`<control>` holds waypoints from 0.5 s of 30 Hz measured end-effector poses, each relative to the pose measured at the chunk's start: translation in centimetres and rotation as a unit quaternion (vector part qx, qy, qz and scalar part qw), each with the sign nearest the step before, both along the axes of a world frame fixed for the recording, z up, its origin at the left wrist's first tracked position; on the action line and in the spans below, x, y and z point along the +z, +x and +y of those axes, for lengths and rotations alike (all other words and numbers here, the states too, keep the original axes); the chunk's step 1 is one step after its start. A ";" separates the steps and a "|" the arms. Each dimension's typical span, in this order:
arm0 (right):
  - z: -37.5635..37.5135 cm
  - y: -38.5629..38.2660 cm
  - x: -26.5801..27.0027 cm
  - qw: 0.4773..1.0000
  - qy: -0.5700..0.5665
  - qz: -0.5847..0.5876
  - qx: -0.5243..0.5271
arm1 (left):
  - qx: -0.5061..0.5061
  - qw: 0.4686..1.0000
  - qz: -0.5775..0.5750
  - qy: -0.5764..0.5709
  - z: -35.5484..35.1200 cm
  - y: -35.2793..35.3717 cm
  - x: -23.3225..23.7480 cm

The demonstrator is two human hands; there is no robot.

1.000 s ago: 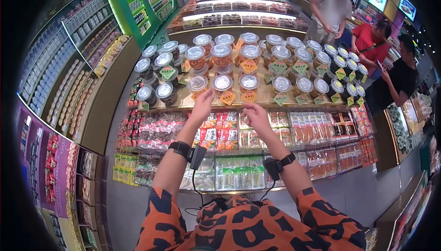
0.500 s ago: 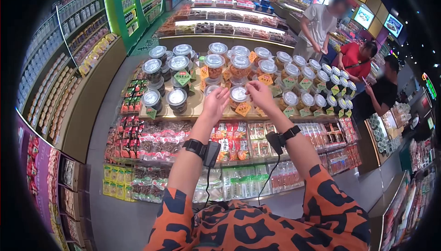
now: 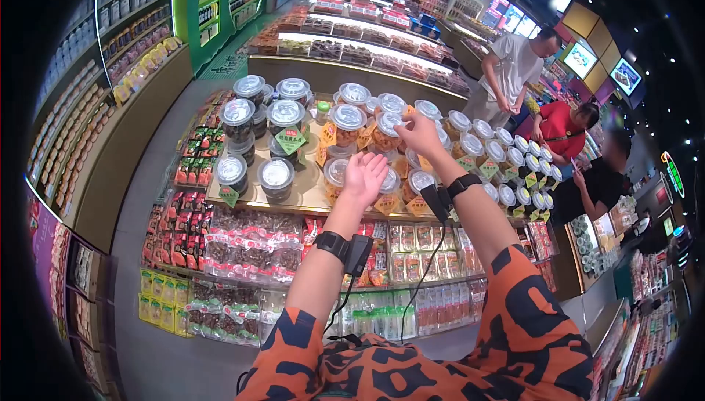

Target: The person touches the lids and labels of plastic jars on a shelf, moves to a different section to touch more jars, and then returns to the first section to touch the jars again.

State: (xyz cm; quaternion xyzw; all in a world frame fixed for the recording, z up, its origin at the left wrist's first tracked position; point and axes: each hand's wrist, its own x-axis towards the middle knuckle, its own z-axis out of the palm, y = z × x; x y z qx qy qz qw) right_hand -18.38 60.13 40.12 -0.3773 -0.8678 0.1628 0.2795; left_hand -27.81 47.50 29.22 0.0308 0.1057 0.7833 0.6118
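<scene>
Hovering | left hand (image 3: pixel 365 175) spread | right hand (image 3: pixel 420 134) at jar (image 3: pixel 380 136), maybe touching

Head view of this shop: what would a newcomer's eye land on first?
Most striking is the tiered stand at centre, crowded with clear-lidded jars and yellow and green tags. Two arms in orange-and-black sleeves reach over it: the right hand touches a jar of orange snacks in the middle rows, and the left hand hovers open over the front row. At right, three people stand by the far end.
</scene>
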 end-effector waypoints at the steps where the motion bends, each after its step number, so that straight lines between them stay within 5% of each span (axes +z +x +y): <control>1: 0.4 -0.4 0.3 1.000 0.015 0.005 -0.001 | -0.004 1.000 0.013 -0.011 0.6 -0.3 -0.2; 6: 4.4 -2.6 -1.0 0.989 0.137 -0.037 0.042 | -0.024 0.997 -0.008 -0.075 3.2 -0.8 -1.1; 15: 5.9 -4.4 -0.4 0.976 0.140 -0.166 0.032 | -0.060 0.993 -0.032 -0.101 7.2 -0.9 -2.6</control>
